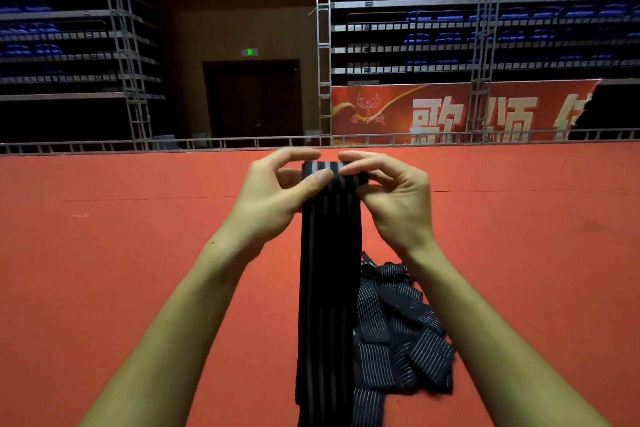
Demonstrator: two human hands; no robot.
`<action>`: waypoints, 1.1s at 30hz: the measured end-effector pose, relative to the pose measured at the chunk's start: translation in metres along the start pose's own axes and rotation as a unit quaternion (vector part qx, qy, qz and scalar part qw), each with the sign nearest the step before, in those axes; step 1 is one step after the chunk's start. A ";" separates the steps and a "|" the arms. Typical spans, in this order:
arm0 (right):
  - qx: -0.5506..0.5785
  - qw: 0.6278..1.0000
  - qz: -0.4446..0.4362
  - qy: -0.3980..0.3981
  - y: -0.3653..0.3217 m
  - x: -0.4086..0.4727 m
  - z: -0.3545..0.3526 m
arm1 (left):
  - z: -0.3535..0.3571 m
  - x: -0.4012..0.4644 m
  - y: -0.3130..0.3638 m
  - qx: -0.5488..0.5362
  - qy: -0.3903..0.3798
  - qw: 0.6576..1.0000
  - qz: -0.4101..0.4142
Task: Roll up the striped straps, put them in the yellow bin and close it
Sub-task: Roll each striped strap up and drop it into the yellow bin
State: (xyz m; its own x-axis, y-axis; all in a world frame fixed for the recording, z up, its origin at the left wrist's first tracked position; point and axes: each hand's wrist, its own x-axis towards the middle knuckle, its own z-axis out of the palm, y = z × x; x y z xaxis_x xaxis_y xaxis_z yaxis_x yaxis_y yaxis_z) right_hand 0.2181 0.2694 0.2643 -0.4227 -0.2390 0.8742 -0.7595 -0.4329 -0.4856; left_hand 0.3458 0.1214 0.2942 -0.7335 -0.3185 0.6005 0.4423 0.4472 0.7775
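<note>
I have both forearms stretched forward, bare, wrists raised. My left hand (pixel 277 191) and right hand (pixel 391 194) face each other, fingers curled inward, thumbs and fingertips pinching the rolled top end of the striped strap (pixel 329 253) between them.

- red banner (pixel 460 111), right of centre: large white characters "歌颂", a third one cut off
- banner's left end: small red logo text, unreadable
- green exit sign (pixel 249 52) above the door: symbol illegible

Left hand (pixel 273 198), right hand (pixel 391 198) pinch rolled top of striped strap (pixel 329 288); strap pile (pixel 398 333) on red floor (pixel 104 270).
</note>
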 end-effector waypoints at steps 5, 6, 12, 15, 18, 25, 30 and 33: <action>-0.036 0.998 0.041 -0.041 -0.005 0.009 0.000 | -0.006 0.013 -0.002 -0.009 0.024 0.999 0.025; -0.023 0.996 0.059 -0.055 -0.006 0.011 -0.002 | -0.008 0.016 -0.003 0.000 0.032 0.999 0.037; -0.006 0.989 0.121 -0.088 -0.008 0.028 -0.004 | -0.020 0.034 -0.004 -0.011 0.010 0.998 0.055; -0.018 0.988 0.114 -0.102 -0.008 0.042 -0.004 | -0.023 0.042 -0.003 -0.010 0.001 0.998 0.057; -0.030 0.991 0.087 -0.099 -0.006 0.054 -0.003 | -0.029 0.047 0.000 -0.004 -0.006 0.999 0.052; -0.042 0.996 0.048 -0.063 0.004 0.053 0.001 | -0.024 0.044 0.000 0.014 -0.024 0.999 -0.025; 0.004 0.998 0.054 -0.044 0.010 0.042 0.002 | -0.018 0.036 0.004 -0.018 -0.015 0.999 -0.038; 0.030 0.997 0.067 -0.039 0.012 0.036 -0.001 | -0.015 0.033 0.007 -0.041 -0.014 0.998 -0.050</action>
State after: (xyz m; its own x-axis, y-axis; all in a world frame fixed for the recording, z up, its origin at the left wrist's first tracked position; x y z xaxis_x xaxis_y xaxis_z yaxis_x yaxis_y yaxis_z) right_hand 0.1935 0.2561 0.2898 -0.4768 -0.3641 0.8001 -0.6673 -0.4426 -0.5990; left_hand 0.3327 0.1018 0.3220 -0.7897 -0.3349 0.5141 0.4054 0.3441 0.8469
